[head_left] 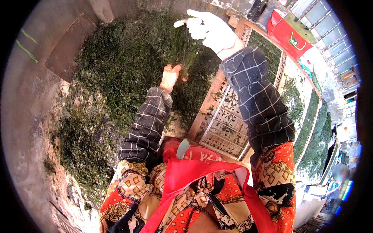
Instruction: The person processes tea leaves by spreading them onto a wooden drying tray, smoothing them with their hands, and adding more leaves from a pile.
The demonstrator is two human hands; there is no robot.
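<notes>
My bare left hand [171, 76] is down in a large pile of dark green, shredded leafy material [112, 66], its fingers curled around a loose clump of it. My right hand [208, 30], in a white glove, is raised above the far right of the pile with fingers apart and slightly bent. A wooden-framed slatted tray [221, 120] with scraps of the greens lies right of the pile, partly under my right forearm.
A brown board [67, 48] stands at the far left by the wall. At the upper right is a red bag [286, 39] near barred windows. More greens [314, 132] lie farther right, and another person [337, 178] is at the lower right edge.
</notes>
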